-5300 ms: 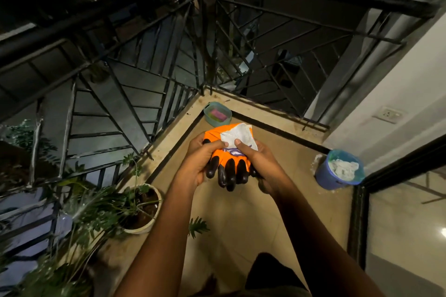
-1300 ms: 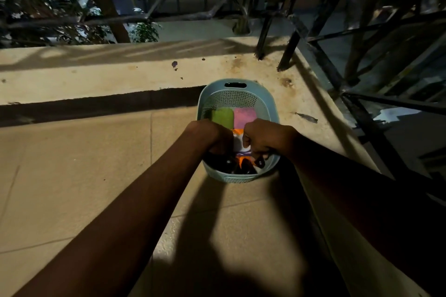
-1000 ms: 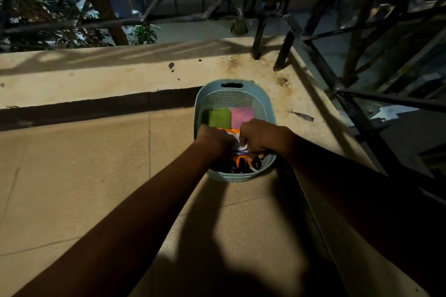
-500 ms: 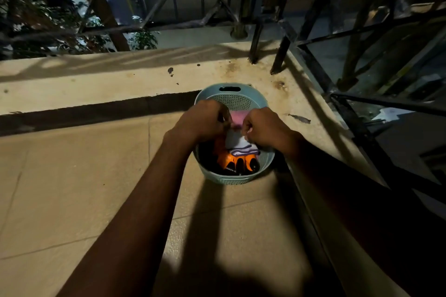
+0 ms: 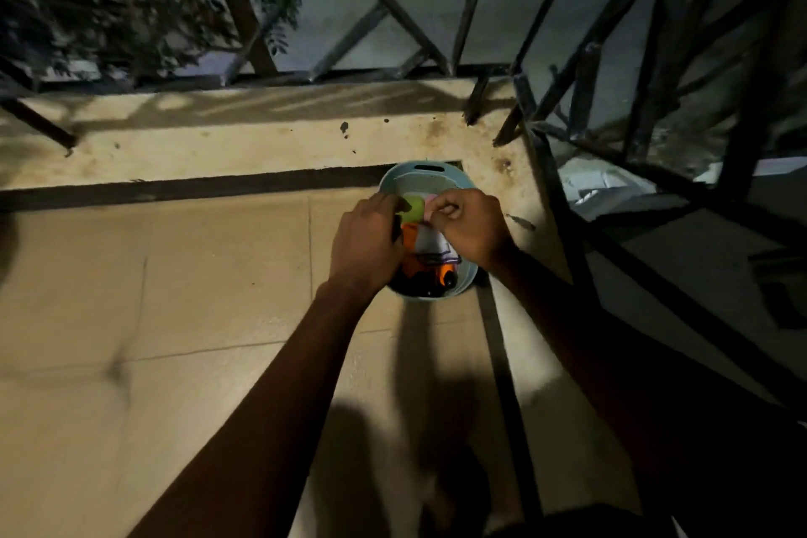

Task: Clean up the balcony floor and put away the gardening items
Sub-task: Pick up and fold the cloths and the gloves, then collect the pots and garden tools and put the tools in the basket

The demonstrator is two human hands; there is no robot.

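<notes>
Quickly, from the left: tan floor tiles (image 5: 174,275), then the left hand (image 5: 367,240) reaching into the light-blue basket (image 5: 425,181) at its left rim. Its fingers dip beside the orange gloves (image 5: 409,237), and we cannot tell if they grip. We see a green sponge (image 5: 412,208) and a pink sponge (image 5: 430,199) at the basket's far end. A white packet (image 5: 432,241) lies on the gloves inside the basket. The right hand (image 5: 470,227) curls at its top edge, pinching it. A dark railing (image 5: 567,100) stands to the right.
</notes>
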